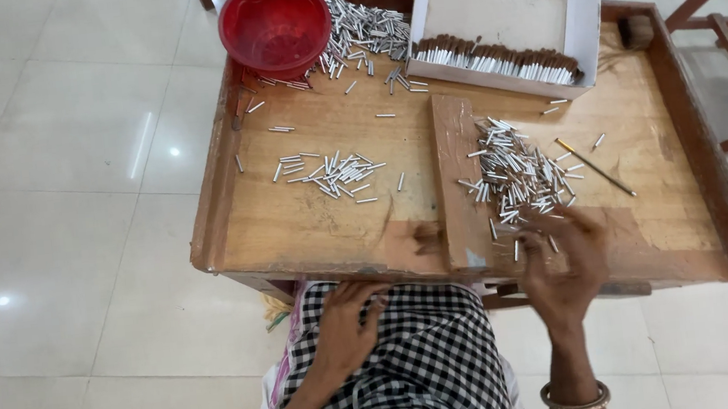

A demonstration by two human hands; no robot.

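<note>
Wooden and low-rimmed, the tray table is carrying scattered white paper tubes. The right hand is hovering at the near edge of the biggest pile of tubes, just right of an upright wooden divider; its fingers are curled and blurred, so I cannot tell whether it is gripping anything. The left hand is resting loosely open on the checked cloth over the lap, holding nothing. A smaller cluster of tubes is lying left of the divider, well apart from both hands. A thin stick is lying right of the big pile. At the far side, a red bowl is sitting beside another heap of tubes, and a white box is holding a row of filled tubes.
</note>
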